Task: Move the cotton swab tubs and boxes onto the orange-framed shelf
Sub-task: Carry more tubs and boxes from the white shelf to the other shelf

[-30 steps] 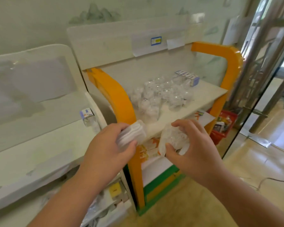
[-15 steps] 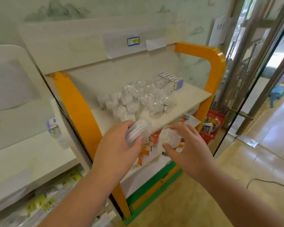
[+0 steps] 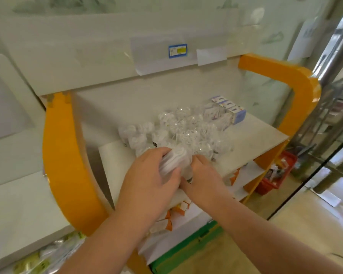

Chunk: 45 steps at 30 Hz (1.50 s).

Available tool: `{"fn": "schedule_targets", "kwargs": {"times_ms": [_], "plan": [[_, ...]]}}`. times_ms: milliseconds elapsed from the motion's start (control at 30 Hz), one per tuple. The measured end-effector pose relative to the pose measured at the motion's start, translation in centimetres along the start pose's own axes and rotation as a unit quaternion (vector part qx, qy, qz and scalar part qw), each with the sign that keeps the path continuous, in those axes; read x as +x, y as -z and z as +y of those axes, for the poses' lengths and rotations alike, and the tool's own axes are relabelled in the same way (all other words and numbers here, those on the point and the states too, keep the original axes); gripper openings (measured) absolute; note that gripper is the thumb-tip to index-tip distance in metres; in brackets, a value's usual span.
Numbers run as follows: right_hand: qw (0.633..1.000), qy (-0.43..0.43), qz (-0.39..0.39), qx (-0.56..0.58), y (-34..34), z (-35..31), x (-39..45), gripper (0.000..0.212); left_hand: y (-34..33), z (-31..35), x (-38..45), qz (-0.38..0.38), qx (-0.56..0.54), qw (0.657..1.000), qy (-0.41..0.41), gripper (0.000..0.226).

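A white cotton swab tub (image 3: pixel 173 161) sits in the left hand (image 3: pixel 149 182), fingers wrapped around it, just above the front edge of the orange-framed shelf (image 3: pixel 249 143). Touching it on the right, a clear tub (image 3: pixel 187 171) is gripped by the right hand (image 3: pixel 204 175), whose fingers curl around its far side. Behind both hands a heap of clear tubs (image 3: pixel 182 131) covers the middle of the shelf board, and a row of small boxes (image 3: pixel 229 108) stands at the back right. A red basket (image 3: pixel 275 175) rests on the floor beyond the frame.
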State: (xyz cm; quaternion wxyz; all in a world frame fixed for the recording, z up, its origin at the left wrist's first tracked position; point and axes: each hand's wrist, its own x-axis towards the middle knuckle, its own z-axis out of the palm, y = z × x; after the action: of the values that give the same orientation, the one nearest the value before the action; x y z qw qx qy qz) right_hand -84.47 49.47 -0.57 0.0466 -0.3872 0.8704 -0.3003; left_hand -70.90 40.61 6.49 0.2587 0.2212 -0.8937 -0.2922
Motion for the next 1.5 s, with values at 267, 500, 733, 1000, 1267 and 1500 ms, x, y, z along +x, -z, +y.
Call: {"fn": "schedule_targets", "kwargs": {"times_ms": [267, 500, 733, 1000, 1267, 1500], "plan": [[0.998, 0.046, -0.010, 0.028, -1.3, 0.6, 1.3, 0.057, -1.1, -0.6, 2.0, 0.006, -0.015, 1.000, 0.015, 0.031], [0.995, 0.077, 0.019, 0.058, 2.8, 3.1, -0.4, 0.051, -3.0, 0.4, 4.5, 0.035, -0.010, 0.999, 0.029, 0.029], [0.996, 0.017, 0.031, 0.087, 10.8, 11.4, 1.5, 0.045, -6.8, 5.3, 9.0, 0.036, 0.011, 0.999, 0.028, 0.027], [0.999, -0.012, 0.001, 0.039, 18.5, 22.9, 7.0, 0.049, -14.9, 11.7, 17.4, -0.060, 0.077, 0.995, -0.034, 0.025], [0.997, 0.024, -0.048, 0.052, 20.4, 28.2, 9.4, 0.046, -23.2, 10.0, 23.9, -0.210, 0.250, 0.923, -0.205, 0.031], [0.992, 0.044, -0.095, 0.070, 21.1, 30.5, 10.3, 0.044, -26.5, 10.3, 24.6, -0.235, 0.338, 0.897, -0.158, 0.037]]}}
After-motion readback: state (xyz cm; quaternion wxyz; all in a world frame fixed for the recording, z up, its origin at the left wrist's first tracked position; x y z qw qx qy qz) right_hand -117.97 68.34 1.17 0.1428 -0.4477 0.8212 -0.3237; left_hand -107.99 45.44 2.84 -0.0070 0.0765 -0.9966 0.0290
